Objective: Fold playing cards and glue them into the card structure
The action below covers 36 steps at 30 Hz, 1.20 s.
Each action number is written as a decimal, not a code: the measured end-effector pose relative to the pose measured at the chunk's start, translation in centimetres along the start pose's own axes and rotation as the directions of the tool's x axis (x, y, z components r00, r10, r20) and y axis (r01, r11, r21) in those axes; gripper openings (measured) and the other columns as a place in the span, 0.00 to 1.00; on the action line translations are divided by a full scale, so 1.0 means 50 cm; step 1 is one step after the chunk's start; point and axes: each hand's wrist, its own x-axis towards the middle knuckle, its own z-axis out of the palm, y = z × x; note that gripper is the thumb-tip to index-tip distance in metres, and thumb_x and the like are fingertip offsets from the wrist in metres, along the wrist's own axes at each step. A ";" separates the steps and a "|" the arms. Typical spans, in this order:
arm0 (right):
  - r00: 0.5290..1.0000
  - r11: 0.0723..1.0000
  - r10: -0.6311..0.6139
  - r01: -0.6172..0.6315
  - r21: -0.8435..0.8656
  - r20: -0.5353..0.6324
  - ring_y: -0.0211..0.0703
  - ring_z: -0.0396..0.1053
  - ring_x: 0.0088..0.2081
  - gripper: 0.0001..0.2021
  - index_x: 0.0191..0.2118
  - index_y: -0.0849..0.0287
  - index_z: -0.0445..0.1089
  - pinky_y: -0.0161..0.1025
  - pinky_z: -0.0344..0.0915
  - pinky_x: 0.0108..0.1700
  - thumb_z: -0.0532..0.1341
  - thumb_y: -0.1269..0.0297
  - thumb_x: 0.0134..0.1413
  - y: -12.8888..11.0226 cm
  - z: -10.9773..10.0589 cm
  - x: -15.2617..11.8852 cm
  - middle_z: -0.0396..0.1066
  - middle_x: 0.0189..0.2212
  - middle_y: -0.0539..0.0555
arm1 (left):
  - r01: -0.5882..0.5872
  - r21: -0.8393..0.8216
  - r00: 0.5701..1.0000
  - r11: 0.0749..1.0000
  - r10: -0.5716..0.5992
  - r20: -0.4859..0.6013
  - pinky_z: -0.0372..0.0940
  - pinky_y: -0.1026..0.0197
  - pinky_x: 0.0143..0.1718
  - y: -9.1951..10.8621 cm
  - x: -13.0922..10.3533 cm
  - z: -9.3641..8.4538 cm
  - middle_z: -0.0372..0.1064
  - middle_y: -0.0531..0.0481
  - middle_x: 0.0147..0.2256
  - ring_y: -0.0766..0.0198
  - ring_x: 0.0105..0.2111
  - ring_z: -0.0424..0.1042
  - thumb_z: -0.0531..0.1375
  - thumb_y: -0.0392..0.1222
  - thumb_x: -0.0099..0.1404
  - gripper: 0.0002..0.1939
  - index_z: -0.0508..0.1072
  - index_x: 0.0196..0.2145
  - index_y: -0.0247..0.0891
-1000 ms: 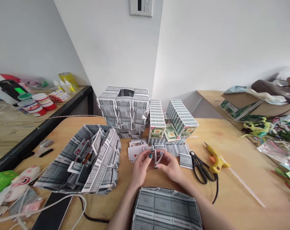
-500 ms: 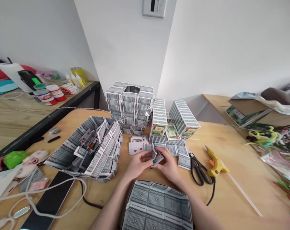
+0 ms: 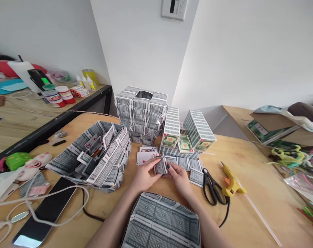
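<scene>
Between my two hands is a folded playing card (image 3: pixel 160 166), its grey patterned back facing up. My left hand (image 3: pixel 145 175) grips its left side, and my right hand (image 3: pixel 178 176) pinches its right edge with the thumb on top. Just beyond my fingers lies a row of more folded cards (image 3: pixel 182 163), with another folded card (image 3: pixel 197 177) to the right. Face-up playing cards (image 3: pixel 145 157) lie past my left hand. Below my wrists sits a box woven from folded cards (image 3: pixel 158 220), cut off by the lower edge.
A card-woven basket (image 3: pixel 124 146) holding loose cards stands left. Behind are a tall woven card block (image 3: pixel 141 113) and stacked card packs (image 3: pixel 200 127). Black scissors (image 3: pixel 211 187) and a yellow glue gun (image 3: pixel 232 181) lie right. A white cable (image 3: pixel 80 220) loops over the left side.
The card in my hands was tilted and partly hidden; now it lies flatter with its patterned back showing. My fingers have spread along its sides. The view has shifted slightly.
</scene>
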 end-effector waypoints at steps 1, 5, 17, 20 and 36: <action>1.000 1.000 -0.005 0.005 -0.018 0.000 0.49 0.69 0.37 0.16 0.40 0.58 0.71 0.45 0.68 0.35 0.59 0.54 0.48 -0.001 0.000 0.000 0.72 0.37 0.55 | -0.010 0.054 1.000 0.998 0.010 0.010 0.58 0.53 0.55 0.001 0.001 -0.002 0.63 0.47 0.51 0.58 0.52 0.62 0.61 0.36 0.52 0.26 0.65 0.50 0.43; 1.000 1.000 0.004 -0.004 -0.018 0.011 0.48 0.69 0.36 0.15 0.39 0.58 0.71 0.45 0.68 0.34 0.60 0.55 0.47 -0.006 0.001 -0.001 0.72 0.35 0.55 | -0.047 0.162 0.999 0.986 0.044 0.025 0.56 0.53 0.56 0.003 0.001 -0.006 0.62 0.48 0.52 0.60 0.53 0.60 0.60 0.34 0.52 0.26 0.64 0.50 0.43; 0.997 0.995 0.056 -0.061 0.082 0.062 0.45 0.69 0.34 0.15 0.38 0.59 0.70 0.41 0.66 0.36 0.63 0.56 0.44 -0.013 -0.007 0.004 0.73 0.32 0.54 | -0.086 0.200 0.996 0.976 0.076 0.055 0.56 0.53 0.55 0.006 -0.001 -0.004 0.62 0.48 0.52 0.60 0.53 0.60 0.60 0.32 0.53 0.26 0.63 0.50 0.42; 0.981 0.979 0.114 -0.138 0.153 0.157 0.46 0.70 0.34 0.16 0.37 0.59 0.71 0.41 0.66 0.36 0.63 0.55 0.44 -0.019 -0.005 0.002 0.73 0.32 0.54 | -0.104 0.202 0.994 0.974 0.095 0.051 0.57 0.52 0.54 0.002 -0.001 -0.002 0.61 0.47 0.52 0.59 0.53 0.60 0.59 0.32 0.53 0.26 0.62 0.51 0.42; 0.964 0.957 0.152 -0.198 0.212 0.216 0.44 0.68 0.32 0.13 0.31 0.59 0.71 0.39 0.64 0.32 0.63 0.55 0.43 -0.023 -0.001 -0.001 0.71 0.27 0.54 | -0.155 0.207 0.982 0.966 0.128 0.140 0.54 0.52 0.57 0.021 -0.002 -0.005 0.56 0.48 0.54 0.58 0.54 0.56 0.56 0.27 0.52 0.30 0.59 0.53 0.44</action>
